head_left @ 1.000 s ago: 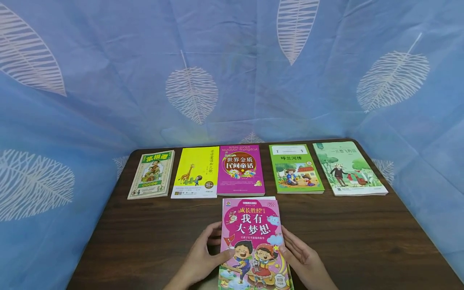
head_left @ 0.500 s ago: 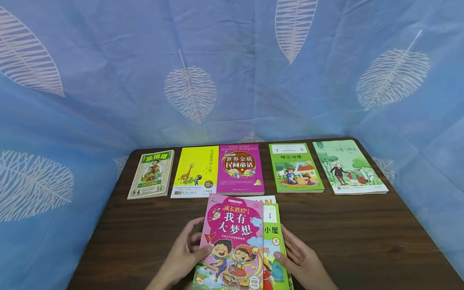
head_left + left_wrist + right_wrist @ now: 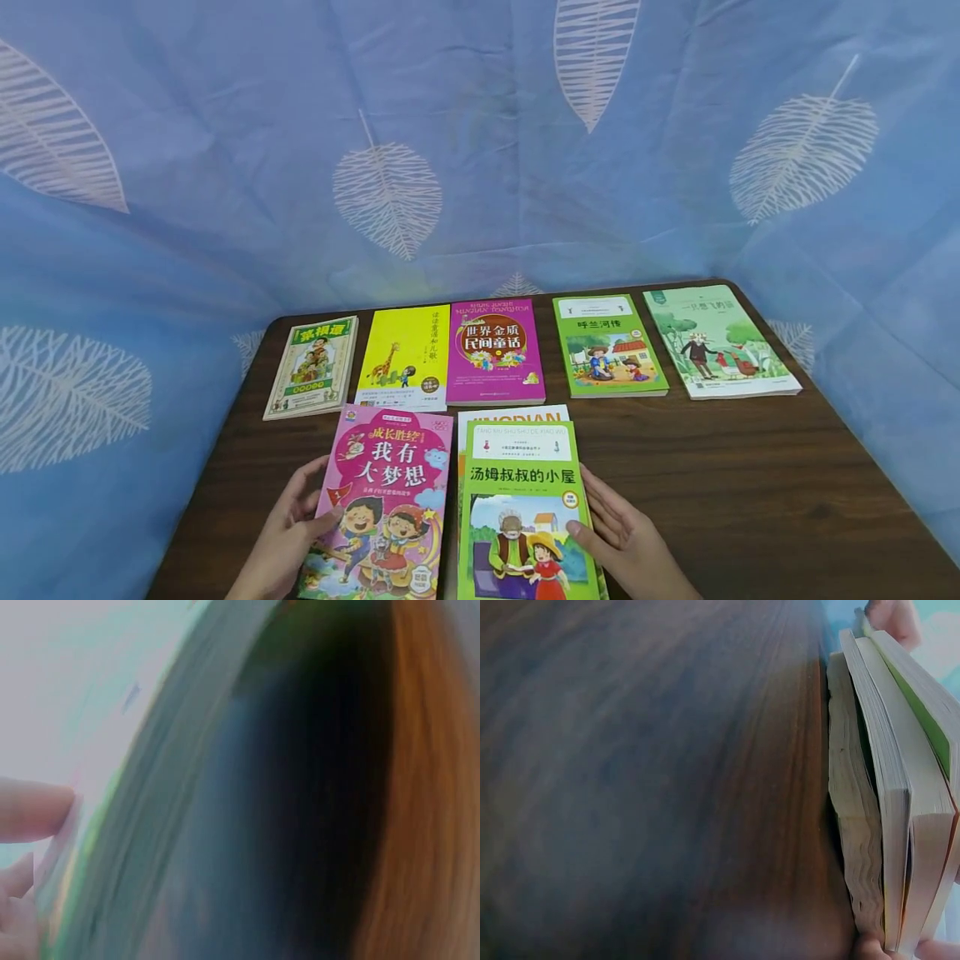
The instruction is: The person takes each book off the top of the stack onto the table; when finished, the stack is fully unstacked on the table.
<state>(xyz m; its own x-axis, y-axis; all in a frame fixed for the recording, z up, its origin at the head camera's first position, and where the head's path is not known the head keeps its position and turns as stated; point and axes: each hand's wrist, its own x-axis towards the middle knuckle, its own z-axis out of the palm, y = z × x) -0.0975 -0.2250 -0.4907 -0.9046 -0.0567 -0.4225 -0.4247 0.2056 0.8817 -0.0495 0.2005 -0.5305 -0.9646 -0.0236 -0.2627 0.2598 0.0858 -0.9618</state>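
My left hand (image 3: 288, 521) holds a pink children's book (image 3: 386, 479) by its left edge, thumb on the cover and fingers curled at the side. To its right lies a green book (image 3: 517, 508) with a seated figure and a child on the cover, topping a stack. My right hand (image 3: 630, 537) grips that stack's right side, thumb on the green cover. Under it, a white book (image 3: 517, 412) with orange letters peeks out at the far edge. In the right wrist view several page edges (image 3: 892, 765) show, with fingertips at both ends. The left wrist view is blurred.
Along the back of the brown table (image 3: 720, 500) lie a cream-and-green book (image 3: 313, 367), a yellow book (image 3: 405, 354), a purple book (image 3: 497, 354), a green book (image 3: 611, 346) and a pale green book (image 3: 720, 342). A blue leaf-print cloth (image 3: 480, 200) hangs behind.
My left hand has slid the pink book left off the stack, uncovering the green book beneath. My right hand has stayed at the stack's right side.
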